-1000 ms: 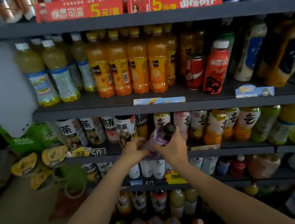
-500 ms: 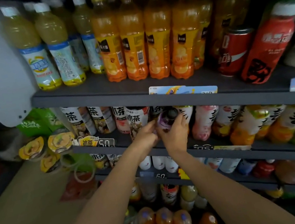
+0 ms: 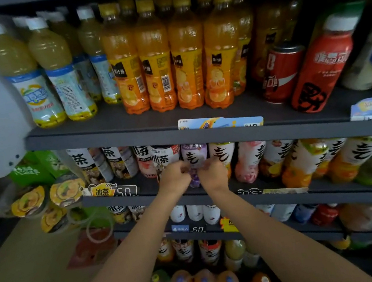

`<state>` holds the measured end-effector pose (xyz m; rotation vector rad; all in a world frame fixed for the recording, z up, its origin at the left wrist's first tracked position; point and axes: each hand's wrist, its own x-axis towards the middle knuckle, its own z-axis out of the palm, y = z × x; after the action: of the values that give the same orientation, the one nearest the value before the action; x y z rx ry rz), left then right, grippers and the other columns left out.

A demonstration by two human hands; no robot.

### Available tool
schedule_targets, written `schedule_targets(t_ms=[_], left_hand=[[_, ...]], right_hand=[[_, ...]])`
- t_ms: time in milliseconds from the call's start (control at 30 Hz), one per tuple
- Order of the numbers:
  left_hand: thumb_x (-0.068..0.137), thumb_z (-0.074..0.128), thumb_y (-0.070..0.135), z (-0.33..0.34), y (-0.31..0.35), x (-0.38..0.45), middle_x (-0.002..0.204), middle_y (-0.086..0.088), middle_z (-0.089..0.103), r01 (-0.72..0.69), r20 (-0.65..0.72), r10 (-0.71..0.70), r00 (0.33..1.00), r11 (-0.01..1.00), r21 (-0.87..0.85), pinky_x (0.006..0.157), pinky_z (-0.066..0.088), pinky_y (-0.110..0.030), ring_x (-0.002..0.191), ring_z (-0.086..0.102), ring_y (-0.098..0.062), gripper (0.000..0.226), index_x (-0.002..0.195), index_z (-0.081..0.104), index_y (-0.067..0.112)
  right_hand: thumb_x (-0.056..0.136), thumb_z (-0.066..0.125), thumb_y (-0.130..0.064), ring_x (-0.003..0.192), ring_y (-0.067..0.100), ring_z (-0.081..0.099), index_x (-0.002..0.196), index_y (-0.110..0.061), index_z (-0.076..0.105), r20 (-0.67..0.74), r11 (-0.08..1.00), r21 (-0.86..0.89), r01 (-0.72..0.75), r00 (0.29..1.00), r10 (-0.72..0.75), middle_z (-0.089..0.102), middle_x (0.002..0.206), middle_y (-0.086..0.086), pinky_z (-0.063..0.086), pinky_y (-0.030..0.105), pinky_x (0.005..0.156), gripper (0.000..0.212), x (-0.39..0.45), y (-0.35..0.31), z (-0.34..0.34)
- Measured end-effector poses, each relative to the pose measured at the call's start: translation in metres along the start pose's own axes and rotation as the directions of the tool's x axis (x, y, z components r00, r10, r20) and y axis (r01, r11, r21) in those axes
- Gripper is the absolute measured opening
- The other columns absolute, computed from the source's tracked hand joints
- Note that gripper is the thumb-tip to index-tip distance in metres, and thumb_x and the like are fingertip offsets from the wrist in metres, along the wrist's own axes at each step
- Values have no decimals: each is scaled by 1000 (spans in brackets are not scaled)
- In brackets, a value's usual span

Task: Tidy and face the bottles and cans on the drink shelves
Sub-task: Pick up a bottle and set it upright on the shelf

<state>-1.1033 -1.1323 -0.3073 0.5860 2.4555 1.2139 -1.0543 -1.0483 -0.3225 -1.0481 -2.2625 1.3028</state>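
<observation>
— Dark grey shop shelves (image 3: 108, 129) fill the whole view, packed with drinks. Where is the one being handled?

— Middle of the frame, on the second shelf down: a purple bottle (image 3: 195, 158) stands upright in the front row, just under the shelf above, between a white tea bottle (image 3: 164, 159) on its left and a white-labelled bottle (image 3: 223, 156) on its right.

— And the hands?

— Left hand (image 3: 174, 179) and right hand (image 3: 213, 173) both have their fingers curled round its lower half, one on each side. I'd say that two-sided hold is for twisting it so the label looks outward, in line with its neighbours.

— Does the label face out already?

— A large black character shows towards the camera, so it looks nearly there.

— Anything else out of order?

— Right of centre on the upper shelf, a red can (image 3: 279, 72) and a red bottle (image 3: 322, 62) stand apart from the tidy orange bottles (image 3: 157, 71); probably they need attention later.
</observation>
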Motion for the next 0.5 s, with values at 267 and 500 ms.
schedule_targets(t_ms=[267, 500], left_hand=[[79, 44, 8, -7, 75, -54, 60, -6, 62, -573, -365, 587, 723, 804, 158, 55, 37, -27, 54, 50, -13, 20, 68, 60, 7], [85, 51, 1, 26, 182, -36, 91, -5, 65, -702, -329, 681, 654, 709, 72, 74, 42, -18, 82, 59, -14, 20, 99, 62, 7]], right_hand=[[85, 57, -7, 67, 27, 63, 87, -6, 63, -264, 859, -102, 502, 819, -509, 67, 73, 11, 48, 37, 61, 7, -40, -36, -89], [84, 56, -5, 102, 31, 51, 113, -2, 50, -565, 843, -181, 506, 648, -510, 52, 111, 16, 40, 31, 81, 30, -8, -54, -218]])
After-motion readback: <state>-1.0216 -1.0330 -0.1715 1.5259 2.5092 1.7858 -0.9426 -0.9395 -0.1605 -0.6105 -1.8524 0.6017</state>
